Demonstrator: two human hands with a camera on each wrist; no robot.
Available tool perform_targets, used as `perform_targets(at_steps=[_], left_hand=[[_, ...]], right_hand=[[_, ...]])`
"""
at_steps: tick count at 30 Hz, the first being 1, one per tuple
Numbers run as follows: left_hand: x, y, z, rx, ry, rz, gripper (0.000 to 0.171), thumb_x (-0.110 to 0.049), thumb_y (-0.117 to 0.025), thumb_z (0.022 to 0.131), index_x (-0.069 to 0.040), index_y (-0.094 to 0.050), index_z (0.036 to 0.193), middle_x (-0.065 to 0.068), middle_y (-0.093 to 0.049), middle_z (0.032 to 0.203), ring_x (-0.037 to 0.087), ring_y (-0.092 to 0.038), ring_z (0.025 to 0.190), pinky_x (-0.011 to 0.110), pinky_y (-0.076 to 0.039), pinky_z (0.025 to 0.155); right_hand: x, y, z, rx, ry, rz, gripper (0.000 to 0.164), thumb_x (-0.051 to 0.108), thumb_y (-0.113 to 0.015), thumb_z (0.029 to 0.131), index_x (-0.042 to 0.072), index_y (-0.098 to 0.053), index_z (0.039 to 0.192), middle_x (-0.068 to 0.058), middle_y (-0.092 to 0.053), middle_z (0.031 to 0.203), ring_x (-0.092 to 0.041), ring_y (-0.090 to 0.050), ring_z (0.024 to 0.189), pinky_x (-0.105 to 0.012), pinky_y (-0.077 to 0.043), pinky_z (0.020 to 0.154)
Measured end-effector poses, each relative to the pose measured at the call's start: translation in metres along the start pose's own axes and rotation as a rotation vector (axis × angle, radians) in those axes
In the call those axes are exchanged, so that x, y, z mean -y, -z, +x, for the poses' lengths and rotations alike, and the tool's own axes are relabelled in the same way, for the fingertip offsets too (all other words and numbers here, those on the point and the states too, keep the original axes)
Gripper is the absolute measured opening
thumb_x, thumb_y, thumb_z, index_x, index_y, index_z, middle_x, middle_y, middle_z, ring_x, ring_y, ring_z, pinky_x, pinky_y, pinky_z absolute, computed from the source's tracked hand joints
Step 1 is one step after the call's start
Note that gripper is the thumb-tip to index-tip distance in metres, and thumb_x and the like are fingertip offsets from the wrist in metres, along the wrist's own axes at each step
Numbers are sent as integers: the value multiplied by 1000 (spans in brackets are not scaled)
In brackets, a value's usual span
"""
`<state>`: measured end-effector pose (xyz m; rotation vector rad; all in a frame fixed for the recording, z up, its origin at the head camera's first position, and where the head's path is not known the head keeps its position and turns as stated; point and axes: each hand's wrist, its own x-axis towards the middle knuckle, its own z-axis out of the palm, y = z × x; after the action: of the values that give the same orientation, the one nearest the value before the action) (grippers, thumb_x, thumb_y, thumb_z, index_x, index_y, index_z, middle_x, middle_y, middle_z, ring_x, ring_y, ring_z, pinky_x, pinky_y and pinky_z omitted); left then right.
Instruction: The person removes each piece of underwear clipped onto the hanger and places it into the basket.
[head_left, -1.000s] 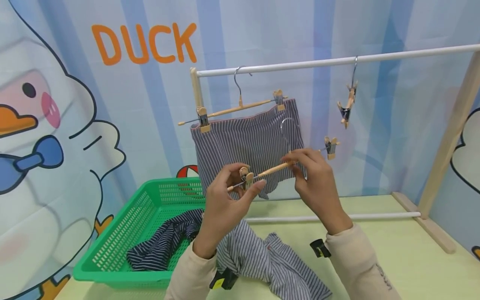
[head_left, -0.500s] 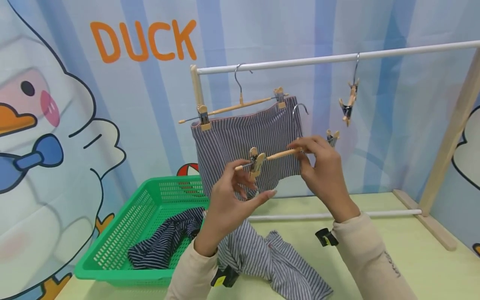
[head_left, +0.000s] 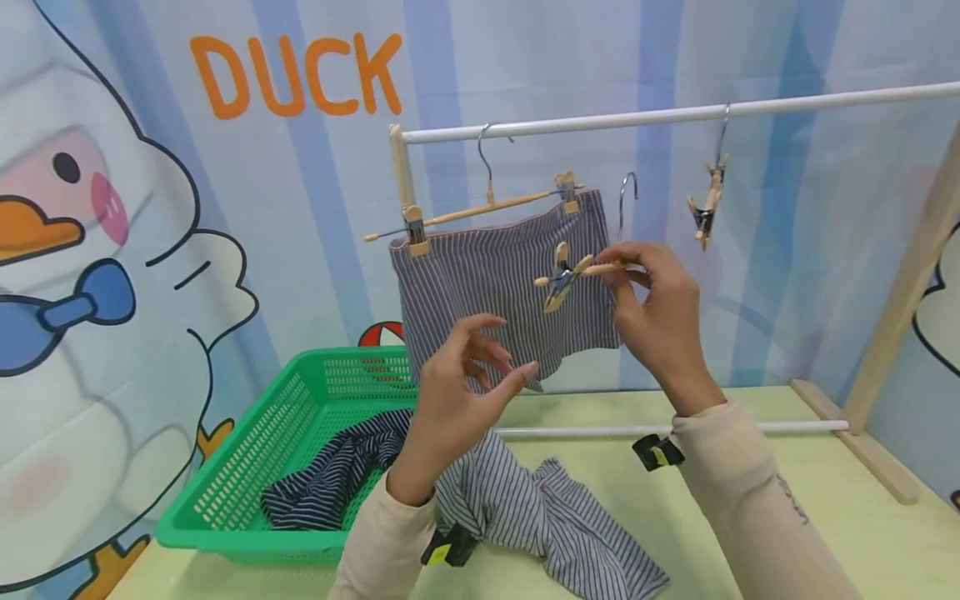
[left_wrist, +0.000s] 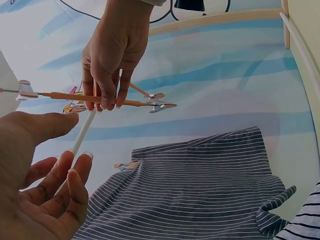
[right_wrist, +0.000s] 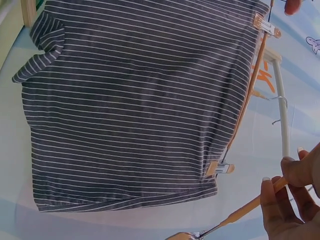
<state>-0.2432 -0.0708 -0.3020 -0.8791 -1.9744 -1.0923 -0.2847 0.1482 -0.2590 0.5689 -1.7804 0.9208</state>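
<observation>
My right hand (head_left: 662, 312) pinches the wooden bar of a clip hanger (head_left: 600, 269), its metal hook pointing up below the rail. One end clip (head_left: 559, 279) faces left, with nothing in it; in the head view the other end is hidden behind the hand. My left hand (head_left: 467, 396) is apart from the hanger, lower and to its left, fingers loosely bent around nothing. Behind both hands, striped shorts (head_left: 502, 292) hang from two clips of another hanger (head_left: 457, 215) on the rail. In the right wrist view, fingers and thumb hold the hanger bar (right_wrist: 247, 207).
A white rail (head_left: 540, 127) on a wooden stand (head_left: 903, 292) carries another clip hanger (head_left: 707, 204) at right. Lower left stands a green basket (head_left: 247, 546) with a dark striped garment (head_left: 330, 479) inside. A light striped garment (head_left: 540, 517) lies on the table (head_left: 795, 500).
My left hand has let go of the hanger's left clip and stays lower. My right hand has raised the hanger towards the rail, its hook now higher.
</observation>
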Motion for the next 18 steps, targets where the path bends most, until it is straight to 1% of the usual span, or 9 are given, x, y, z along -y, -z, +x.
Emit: perform_targets(at_steps=[2, 7, 12, 15, 18], left_hand=[[1, 1, 0, -3, -7, 7, 46, -24, -72, 83, -7, -52, 121, 4, -63, 84, 16, -57, 68, 29, -50, 56], [1, 2, 0, -17, -16, 2, 38, -21, -67, 87, -7, -53, 119, 2, -63, 83, 9, -56, 72, 29, -51, 56], [2, 2, 0, -33, -30, -16, 32, -18, -62, 91, -8, -53, 120, 3, -62, 82, 7, -55, 73, 33, -51, 55], [1, 1, 0, -30, -30, -19, 32, -18, -61, 91, -8, -53, 120, 3, -62, 81, 6, -55, 73, 33, -50, 55], [2, 2, 0, -20, -25, -9, 32, -19, -60, 92, -7, -53, 121, 3, -62, 82, 7, -55, 74, 33, -49, 55]], right_hand=[[1, 0, 5, -7, -23, 12, 12, -2, -60, 88, -3, -64, 100, -17, -61, 100, -21, -57, 97, -37, -53, 84], [4, -2, 17, -17, -73, 9, 13, 7, -61, 90, -1, -63, 101, -15, -61, 100, -18, -57, 96, -34, -52, 85], [8, -2, 28, -14, -51, 10, 14, 5, -60, 91, -3, -62, 102, -17, -60, 101, -17, -57, 97, -33, -52, 85], [9, 0, 33, -17, -37, 3, 14, 4, -59, 91, -4, -62, 102, -18, -60, 102, -18, -56, 98, -33, -52, 86], [11, 1, 39, -24, -49, 1, 15, 2, -58, 91, -5, -61, 104, -18, -59, 103, -17, -56, 100, -31, -51, 87]])
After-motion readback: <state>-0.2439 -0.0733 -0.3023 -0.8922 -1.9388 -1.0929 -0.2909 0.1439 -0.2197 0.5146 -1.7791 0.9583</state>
